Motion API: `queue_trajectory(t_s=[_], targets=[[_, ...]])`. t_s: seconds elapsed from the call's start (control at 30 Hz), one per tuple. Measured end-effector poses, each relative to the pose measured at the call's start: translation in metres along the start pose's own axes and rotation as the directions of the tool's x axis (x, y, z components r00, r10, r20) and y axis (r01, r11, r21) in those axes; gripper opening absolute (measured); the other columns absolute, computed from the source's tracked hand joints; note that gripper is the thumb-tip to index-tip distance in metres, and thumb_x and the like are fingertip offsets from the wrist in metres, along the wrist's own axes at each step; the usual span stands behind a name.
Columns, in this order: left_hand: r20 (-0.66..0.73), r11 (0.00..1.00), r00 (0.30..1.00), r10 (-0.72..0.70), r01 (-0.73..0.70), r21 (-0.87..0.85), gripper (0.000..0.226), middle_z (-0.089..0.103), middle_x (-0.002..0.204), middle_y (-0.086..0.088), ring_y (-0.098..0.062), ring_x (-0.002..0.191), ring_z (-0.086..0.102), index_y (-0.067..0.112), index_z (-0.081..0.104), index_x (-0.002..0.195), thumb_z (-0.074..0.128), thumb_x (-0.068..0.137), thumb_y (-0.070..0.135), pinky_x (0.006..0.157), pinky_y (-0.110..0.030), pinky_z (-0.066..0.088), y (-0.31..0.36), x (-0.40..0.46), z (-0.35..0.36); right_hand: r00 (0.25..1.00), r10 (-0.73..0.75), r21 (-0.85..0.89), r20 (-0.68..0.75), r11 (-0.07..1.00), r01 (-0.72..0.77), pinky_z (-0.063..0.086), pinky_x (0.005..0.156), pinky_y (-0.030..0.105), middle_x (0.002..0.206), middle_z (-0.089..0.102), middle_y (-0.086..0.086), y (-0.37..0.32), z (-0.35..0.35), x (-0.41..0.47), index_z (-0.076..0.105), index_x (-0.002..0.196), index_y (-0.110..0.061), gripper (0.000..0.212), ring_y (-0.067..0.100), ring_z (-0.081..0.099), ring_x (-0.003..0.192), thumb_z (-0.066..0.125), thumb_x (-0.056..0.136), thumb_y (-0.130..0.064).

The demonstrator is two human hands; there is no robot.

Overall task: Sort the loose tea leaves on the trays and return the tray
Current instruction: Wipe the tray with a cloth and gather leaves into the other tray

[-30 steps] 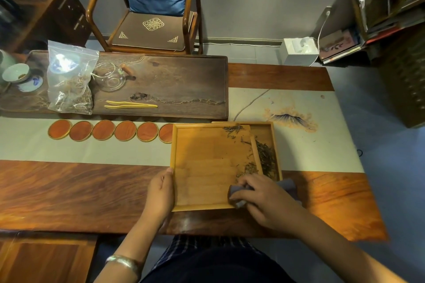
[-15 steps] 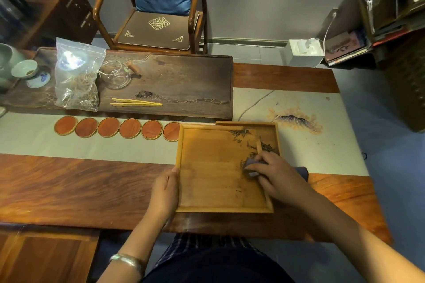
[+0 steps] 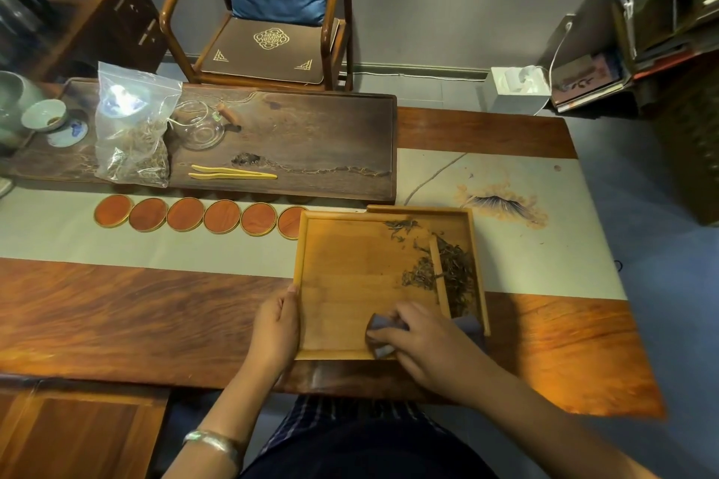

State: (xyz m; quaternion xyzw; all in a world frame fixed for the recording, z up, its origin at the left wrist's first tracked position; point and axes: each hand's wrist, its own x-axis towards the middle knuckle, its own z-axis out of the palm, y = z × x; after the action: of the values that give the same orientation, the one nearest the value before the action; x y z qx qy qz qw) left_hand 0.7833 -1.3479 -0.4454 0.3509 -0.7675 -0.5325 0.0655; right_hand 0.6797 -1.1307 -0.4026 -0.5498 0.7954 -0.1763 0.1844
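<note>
On the table (image 3: 116,323), near its front edge, a light wooden tray (image 3: 350,284) overlaps a second tray (image 3: 476,245). The left hand (image 3: 274,327) grips its left rim. The right hand (image 3: 424,342) clasps a grey cloth (image 3: 379,327) at the tray's front edge. Tea leaves (image 3: 447,264) lie along its right side.

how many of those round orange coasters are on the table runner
6, in one row on the runner before the dark tea board: coasters, and one partly hidden under the bamboo tray.

No legible text anywhere.
</note>
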Motion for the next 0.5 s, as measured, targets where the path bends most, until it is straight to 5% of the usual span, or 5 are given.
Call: queue_trajectory(t_s=[0.23, 0.5], targets=[[0.019, 1.000, 1.000, 0.011, -0.012, 0.028, 0.044, 0.034, 0.049, 0.007, -0.006, 0.045, 0.033, 0.016, 0.036, 0.061, 0.032, 0.104, 0.025, 0.044, -0.019, 0.024, 0.000, -0.002, -0.002, 0.966, 0.243, -0.021, -0.090, 0.969, -0.245, 0.044, 0.082, 0.028, 0.115, 0.051, 0.007, 0.027, -0.011, -0.008, 0.058, 0.130, -0.019, 0.039, 0.022, 0.050, 0.106, 0.053, 0.091, -0.013], [-0.024, 0.998, 0.999, -0.023, 0.025, 0.057, 0.043, 0.037, 0.055, -0.004, -0.018, 0.054, 0.037, 0.014, 0.038, 0.062, 0.032, 0.103, 0.023, 0.054, -0.032, 0.026, 0.003, 0.000, 0.002, 0.991, 0.058, 0.029, -0.120, 0.998, -0.055, 0.047, 0.070, 0.032, 0.102, 0.056, 0.010, -0.012, -0.010, 0.006, 0.064, 0.119, -0.013, 0.037, 0.024, 0.053, 0.093, 0.060, 0.083, -0.007]])
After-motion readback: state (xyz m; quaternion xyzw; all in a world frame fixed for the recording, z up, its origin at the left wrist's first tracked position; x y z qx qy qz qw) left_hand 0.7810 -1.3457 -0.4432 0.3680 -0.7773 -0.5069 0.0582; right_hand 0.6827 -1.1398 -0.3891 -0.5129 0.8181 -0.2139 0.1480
